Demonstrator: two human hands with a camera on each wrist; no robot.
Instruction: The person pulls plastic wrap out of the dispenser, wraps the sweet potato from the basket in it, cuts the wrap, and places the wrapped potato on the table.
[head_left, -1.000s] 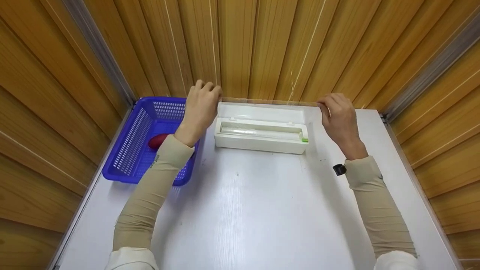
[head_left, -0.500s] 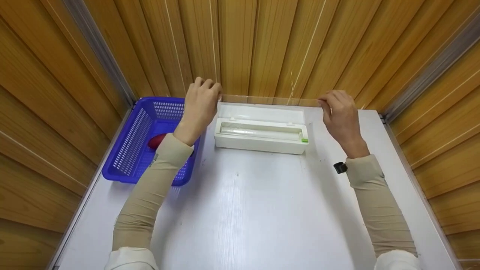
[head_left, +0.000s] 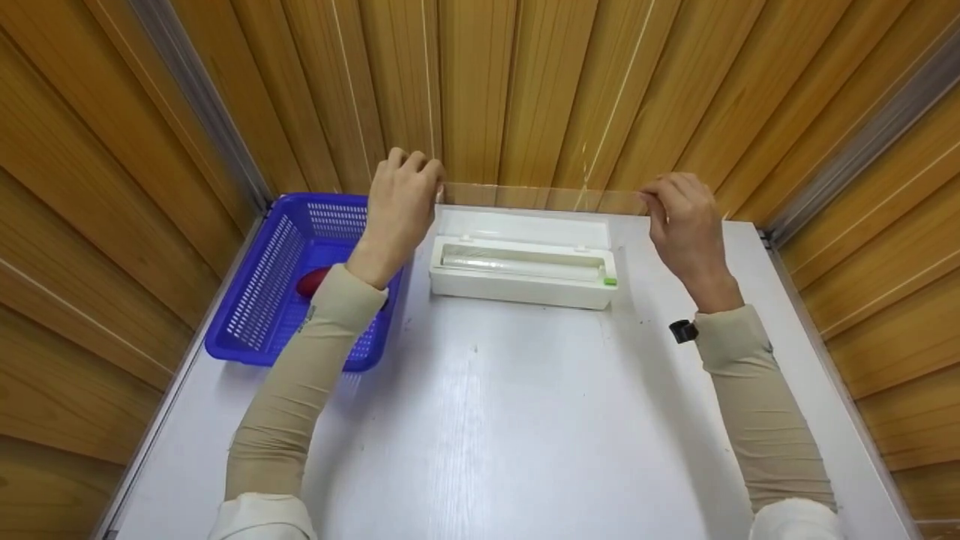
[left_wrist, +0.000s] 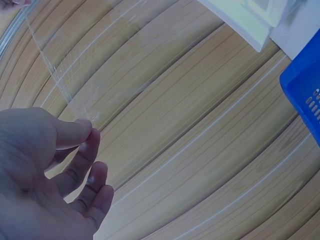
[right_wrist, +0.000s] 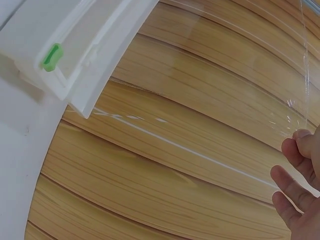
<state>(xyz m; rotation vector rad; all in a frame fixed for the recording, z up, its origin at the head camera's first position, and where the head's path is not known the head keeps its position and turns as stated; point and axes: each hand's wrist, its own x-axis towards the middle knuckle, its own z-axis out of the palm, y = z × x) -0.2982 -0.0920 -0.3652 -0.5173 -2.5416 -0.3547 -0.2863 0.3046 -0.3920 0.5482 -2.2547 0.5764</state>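
Observation:
A clear sheet of cling film (head_left: 540,196) stretches between my two hands, above the raised lid of a white cling film dispenser (head_left: 521,292). My left hand (head_left: 403,199) pinches one corner of the film between thumb and index finger, as the left wrist view shows; its other fingers are loosely bent. At the opposite corner my right hand (head_left: 684,217) pinches the film the same way. Inside the dispenser lies a film roll (head_left: 517,266), and a small green slider (right_wrist: 52,57) sits at its right end.
A blue plastic basket (head_left: 247,356) stands on the white table (head_left: 480,420) at the left, partly under my left forearm. In it lies a red object (head_left: 311,282), half hidden by the sleeve. Wood-look panels (head_left: 480,90) wall in the back and sides.
Both hands have risen slightly and moved a little farther back, the right one also a bit to the right. The film's edge has gone up with them. Dispenser and basket stay put.

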